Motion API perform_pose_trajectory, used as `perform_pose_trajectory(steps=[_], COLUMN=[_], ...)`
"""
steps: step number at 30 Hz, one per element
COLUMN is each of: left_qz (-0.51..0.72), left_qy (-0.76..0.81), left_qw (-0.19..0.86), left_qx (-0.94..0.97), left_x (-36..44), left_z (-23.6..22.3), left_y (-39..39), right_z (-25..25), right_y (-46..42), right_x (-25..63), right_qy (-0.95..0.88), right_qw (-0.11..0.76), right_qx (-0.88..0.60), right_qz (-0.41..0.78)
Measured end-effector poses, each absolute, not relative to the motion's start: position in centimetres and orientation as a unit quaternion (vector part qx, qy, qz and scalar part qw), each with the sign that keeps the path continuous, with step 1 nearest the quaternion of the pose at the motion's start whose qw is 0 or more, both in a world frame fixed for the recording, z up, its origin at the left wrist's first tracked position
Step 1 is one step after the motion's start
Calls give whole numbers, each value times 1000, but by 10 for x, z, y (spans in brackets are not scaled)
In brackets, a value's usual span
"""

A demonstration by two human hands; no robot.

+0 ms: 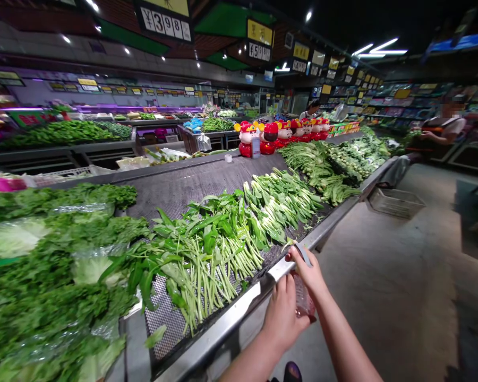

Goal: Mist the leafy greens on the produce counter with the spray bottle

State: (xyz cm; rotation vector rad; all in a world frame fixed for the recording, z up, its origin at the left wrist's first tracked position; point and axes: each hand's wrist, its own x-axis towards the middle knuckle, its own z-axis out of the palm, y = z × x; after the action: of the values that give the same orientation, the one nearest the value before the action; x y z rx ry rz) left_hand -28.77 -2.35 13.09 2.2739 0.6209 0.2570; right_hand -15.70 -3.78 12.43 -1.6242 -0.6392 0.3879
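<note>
My left hand [281, 318] is at the steel front edge of the produce stand [223, 323], its fingers curled round a clear plastic bottle [303, 298] with a reddish end. Just above it, my right hand [309, 271] pinches a small flat grey object [302, 253] by the rim. A pale leaf stem [287, 243] lies at its fingertips. The nearest greens are long-stemmed leafy bunches [207, 254] and pale-stalked greens [279, 204] on the dark mesh shelf.
Bagged lettuce [43, 265] fills the left of the stand, with more greens [342, 159] farther along. Red figurines [271, 137] stand at the far end. A wire basket [396, 201] sits on the concrete aisle floor to the right. A person [442, 130] stands by the right-hand shelves.
</note>
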Motion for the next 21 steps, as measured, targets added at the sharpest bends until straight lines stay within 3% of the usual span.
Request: perform_pose_trajectory(steps=[17,21], left_qz=[95,122], left_qy=[303,298], left_qw=[395,387], left_qx=[862,864], left_x=[-335,-340], left_z=[110,116], left_y=[-24,-18], right_z=[109,116], right_y=[-27,-18], right_x=[-210,-215], right_qy=[-301,-303], right_qw=[597,609], right_qx=[-715,-714], right_qz=[205,166])
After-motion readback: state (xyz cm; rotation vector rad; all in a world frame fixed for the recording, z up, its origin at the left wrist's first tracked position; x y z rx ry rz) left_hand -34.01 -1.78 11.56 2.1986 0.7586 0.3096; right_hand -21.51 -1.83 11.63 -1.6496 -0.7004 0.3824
